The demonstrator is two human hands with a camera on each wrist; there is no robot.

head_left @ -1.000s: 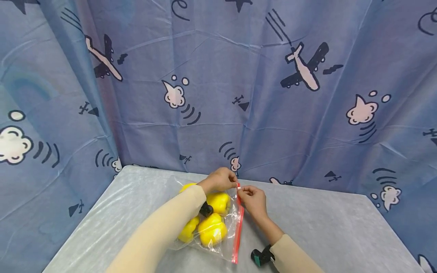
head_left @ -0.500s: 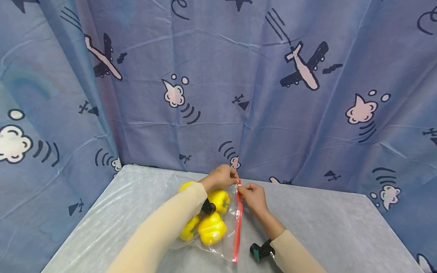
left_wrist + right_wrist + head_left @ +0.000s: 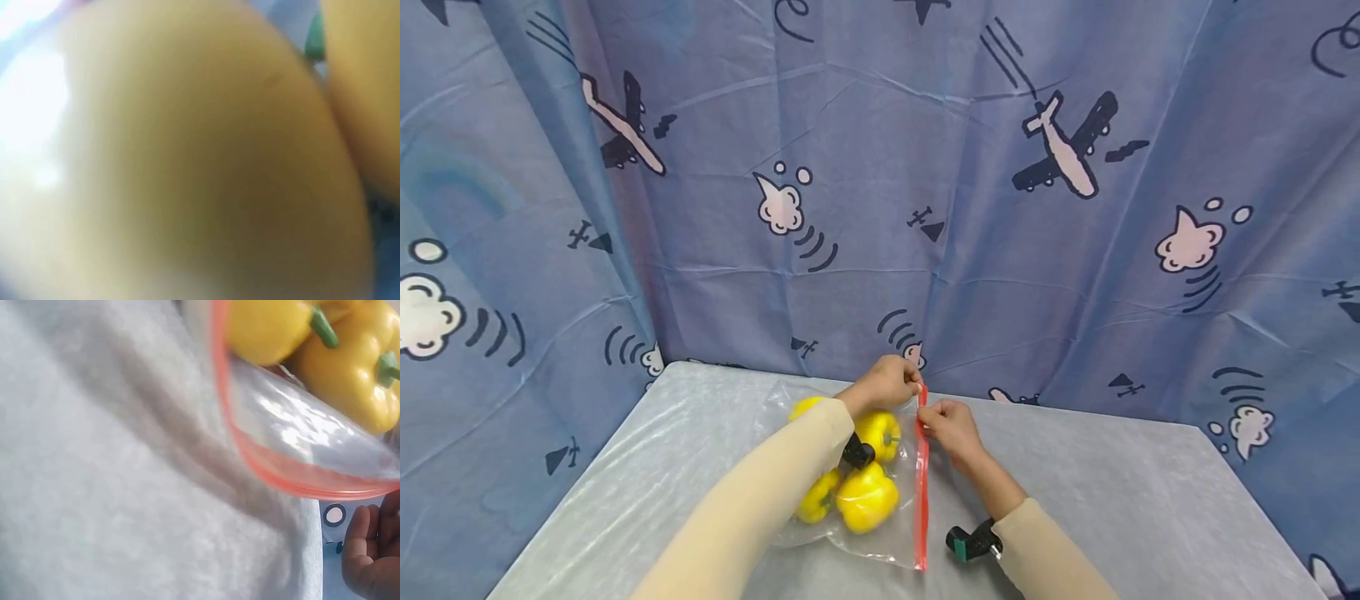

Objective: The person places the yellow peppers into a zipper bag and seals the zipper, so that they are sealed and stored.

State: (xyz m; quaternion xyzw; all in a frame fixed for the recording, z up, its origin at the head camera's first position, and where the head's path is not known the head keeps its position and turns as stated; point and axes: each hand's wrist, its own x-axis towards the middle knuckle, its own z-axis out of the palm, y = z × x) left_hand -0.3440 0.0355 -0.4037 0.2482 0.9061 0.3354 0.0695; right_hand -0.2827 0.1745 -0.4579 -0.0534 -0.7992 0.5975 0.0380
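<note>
A clear zip bag [image 3: 887, 537] with a red closure strip [image 3: 922, 500] lies on the table, holding several yellow bell peppers [image 3: 867, 498]. With thumb and fingers, my left hand [image 3: 889, 382] pinches the strip's far end. Just nearer along the same strip, my right hand [image 3: 953, 427] pinches the red edge between thumb and forefinger. A blurred yellow pepper [image 3: 187, 156] fills most of the left wrist view. In the right wrist view the strip [image 3: 300, 481] curves beneath peppers with green stems [image 3: 324, 328], and a hand [image 3: 375, 550] shows at the lower right.
The table has a pale grey cover [image 3: 1112, 492]. A blue curtain [image 3: 850, 308] printed with planes and clouds hangs behind and at both sides. Black wrist cameras sit under both forearms, the right one [image 3: 972, 543] beside the bag's strip.
Both hands have shifted slightly away from me, and the bag's strip has moved with them. The strip now lies straighter. Both hands keep hold of it.
</note>
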